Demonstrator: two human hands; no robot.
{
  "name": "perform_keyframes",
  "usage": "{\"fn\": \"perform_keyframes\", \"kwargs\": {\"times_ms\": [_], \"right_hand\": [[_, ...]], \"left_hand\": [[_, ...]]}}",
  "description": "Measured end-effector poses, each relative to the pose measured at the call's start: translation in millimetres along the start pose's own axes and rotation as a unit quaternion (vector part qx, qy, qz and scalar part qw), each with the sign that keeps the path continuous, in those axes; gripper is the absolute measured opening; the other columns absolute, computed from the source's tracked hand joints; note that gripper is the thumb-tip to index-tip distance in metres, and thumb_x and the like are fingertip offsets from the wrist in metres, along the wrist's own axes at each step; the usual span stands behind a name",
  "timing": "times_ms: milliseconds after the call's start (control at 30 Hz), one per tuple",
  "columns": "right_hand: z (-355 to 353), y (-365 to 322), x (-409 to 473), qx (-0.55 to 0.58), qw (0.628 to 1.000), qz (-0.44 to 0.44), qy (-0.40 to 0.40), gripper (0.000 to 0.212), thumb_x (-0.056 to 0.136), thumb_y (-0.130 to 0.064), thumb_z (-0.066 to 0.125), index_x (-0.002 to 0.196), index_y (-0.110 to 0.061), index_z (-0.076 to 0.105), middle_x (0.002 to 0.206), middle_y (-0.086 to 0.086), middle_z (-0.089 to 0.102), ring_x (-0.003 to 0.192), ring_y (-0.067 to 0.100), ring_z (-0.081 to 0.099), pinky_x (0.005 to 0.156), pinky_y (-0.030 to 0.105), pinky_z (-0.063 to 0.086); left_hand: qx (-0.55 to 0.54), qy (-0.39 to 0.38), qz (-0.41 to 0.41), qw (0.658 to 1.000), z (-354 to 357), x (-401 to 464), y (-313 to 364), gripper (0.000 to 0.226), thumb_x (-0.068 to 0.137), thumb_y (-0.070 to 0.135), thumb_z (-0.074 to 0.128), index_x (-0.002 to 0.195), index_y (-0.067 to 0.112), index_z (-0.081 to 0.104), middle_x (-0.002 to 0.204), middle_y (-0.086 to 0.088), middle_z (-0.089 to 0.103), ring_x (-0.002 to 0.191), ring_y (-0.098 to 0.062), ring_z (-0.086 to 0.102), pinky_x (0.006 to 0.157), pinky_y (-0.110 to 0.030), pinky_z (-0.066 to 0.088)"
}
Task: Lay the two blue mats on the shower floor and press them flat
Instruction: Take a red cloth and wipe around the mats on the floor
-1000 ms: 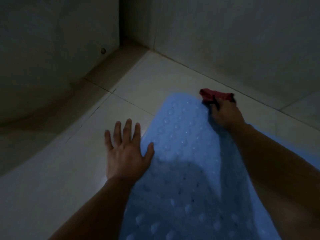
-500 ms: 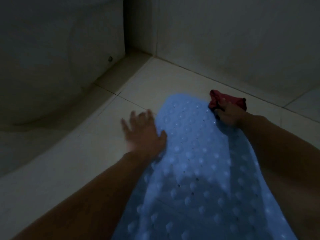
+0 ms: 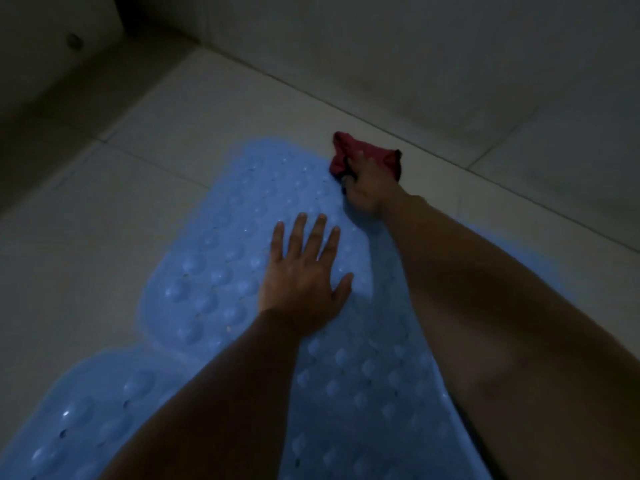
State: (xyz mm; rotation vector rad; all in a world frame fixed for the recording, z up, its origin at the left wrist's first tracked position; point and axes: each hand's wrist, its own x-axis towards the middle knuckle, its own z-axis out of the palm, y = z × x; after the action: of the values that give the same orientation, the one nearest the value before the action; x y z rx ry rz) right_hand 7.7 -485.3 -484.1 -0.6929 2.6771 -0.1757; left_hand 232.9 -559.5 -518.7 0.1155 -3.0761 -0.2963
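Lying on pale square floor tiles [image 3: 86, 258]: two blue mats, both of soft rubbery sheet with rounded corners, raised dimples and small drain holes. Upper mat [image 3: 221, 258], the landmark for this entry, runs from near the wall base towards the viewer; its near end is cut off by the lower frame edge and much of its right side is hidden beneath two bare forearms. Lower mat [image 3: 79, 420], at the upper mat's near-left corner, shows only one rounded end, the rest cut off at the bottom and left edges; whether it overlaps or merely abuts the upper mat cannot be told in the dim light. Hands, two. Left hand [image 3: 303, 285]: palm down on the middle of the upper mat, fingers straight and slightly spread, thumb out to the right, pressing flat and gripping nothing. Right hand [image 3: 363, 188]: at the upper mat's far-right corner, fingers curled round a crumpled dark red cloth [image 3: 367, 155], one item; a black edge shows on the cloth, its make indistinct. Whether the cloth rests on the mat's edge or on the tile just beyond it cannot be made out. Beyond the upper mat, a plain grey wall [image 3: 415, 57] meets the floor; to the far left, a darker panel carrying one small round fitting [image 3: 73, 40], too dim to identify.
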Motion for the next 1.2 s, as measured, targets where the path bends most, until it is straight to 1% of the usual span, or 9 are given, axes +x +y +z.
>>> {"fn": "perform_keyframes", "kwargs": {"times_ms": [100,233,467,600,733,833,933,1067,1200], "right_hand": [[-1.9,13.0,-14.7,0.043,0.998,-0.023,0.028,0.065,0.099,-0.035,0.035,0.161,-0.026,0.02,0.165,0.008,0.028,0.147,0.035,0.032,0.12,0.051,0.025],[-13.8,46.3,-39.5,0.136,0.988,-0.005,0.07,0.064,0.099,-0.018,0.044,0.159,-0.034,0.027,0.138,-0.001,0.053,0.116,0.015,0.049,0.101,0.007,0.028],[-27.3,140.6,-96.9,0.031,0.971,0.078,0.225,0.051,0.091,-0.032,0.042,0.14,-0.036,0.059,0.139,-0.005,0.064,0.129,0.02,0.058,0.115,0.037,0.042],[-43.4,201.7,-123.7,-0.052,0.965,0.218,0.139,0.047,0.097,-0.046,0.045,0.144,-0.045,0.047,0.147,-0.003,0.057,0.132,0.028,0.055,0.113,0.046,0.041],[-49.7,273.9,-154.1,-0.052,0.939,0.339,0.036,0.076,0.084,-0.071,0.044,0.151,-0.038,0.032,0.146,0.015,0.051,0.13,0.042,0.051,0.111,0.061,0.037],[-42.1,312.5,-197.0,-0.039,0.924,0.379,0.025,0.067,0.094,-0.069,0.041,0.137,-0.017,0.046,0.126,0.025,0.058,0.113,0.043,0.058,0.099,0.052,0.048],[-19.8,337.1,-263.6,-0.009,0.901,0.429,0.061,0.061,0.084,-0.058,0.06,0.127,-0.016,0.049,0.109,0.02,0.063,0.098,0.039,0.061,0.091,0.048,0.052],[35.3,341.3,-323.2,0.058,0.913,0.325,0.239,0.061,0.091,-0.04,0.049,0.151,-0.026,0.043,0.14,0.007,0.061,0.129,0.032,0.058,0.113,0.048,0.044],[63.2,324.2,-359.3,0.053,0.917,0.188,0.348,0.052,0.091,-0.021,0.057,0.143,-0.025,0.058,0.131,-0.002,0.068,0.116,0.02,0.067,0.106,0.042,0.051]], "left_hand": [[0.012,-0.002,0.0,1.0,-3.3,0.3,0.4,0.078,0.098,0.063,0.029,0.16,0.017,0.026,0.17,-0.01,0.018,0.157,-0.036,0.009,0.122,-0.061,0.009],[0.032,-0.013,-0.004,0.999,-4.9,1.5,3.6,0.079,0.097,0.066,0.024,0.162,0.02,0.021,0.17,-0.008,0.013,0.157,-0.035,0.005,0.123,-0.06,0.007],[0.036,-0.012,-0.006,0.999,-3.6,3.2,4.0,0.08,0.097,0.068,0.019,0.162,0.021,0.021,0.17,-0.008,0.015,0.157,-0.034,0.005,0.125,-0.059,0.005],[0.042,-0.016,-0.003,0.999,-3.1,2.8,4.4,0.08,0.097,0.068,0.019,0.163,0.021,0.017,0.171,-0.008,0.011,0.158,-0.033,0.003,0.125,-0.058,0.004],[0.041,-0.015,-0.001,0.999,-6.2,3.2,5.6,0.081,0.097,0.068,0.018,0.163,0.021,0.016,0.171,-0.008,0.011,0.158,-0.033,0.002,0.125,-0.059,0.004],[0.046,-0.016,-0.003,0.999,-6.5,4.0,4.7,0.08,0.097,0.068,0.02,0.162,0.021,0.017,0.171,-0.008,0.012,0.158,-0.033,0.003,0.125,-0.059,0.005],[0.047,-0.017,-0.003,0.999,-5.8,4.9,3.5,0.08,0.097,0.068,0.021,0.162,0.021,0.016,0.171,-0.008,0.012,0.157,-0.034,0.003,0.124,-0.06,0.006],[0.041,-0.014,-0.007,0.999,-5.2,3.7,0.5,0.079,0.096,0.066,0.026,0.16,0.02,0.023,0.169,-0.009,0.017,0.156,-0.035,0.008,0.124,-0.06,0.008],[0.022,-0.013,-0.01,1.0,-8.9,2.4,3.9,0.08,0.093,0.066,0.027,0.159,0.02,0.027,0.168,-0.01,0.02,0.155,-0.037,0.01,0.122,-0.06,0.008]]}}
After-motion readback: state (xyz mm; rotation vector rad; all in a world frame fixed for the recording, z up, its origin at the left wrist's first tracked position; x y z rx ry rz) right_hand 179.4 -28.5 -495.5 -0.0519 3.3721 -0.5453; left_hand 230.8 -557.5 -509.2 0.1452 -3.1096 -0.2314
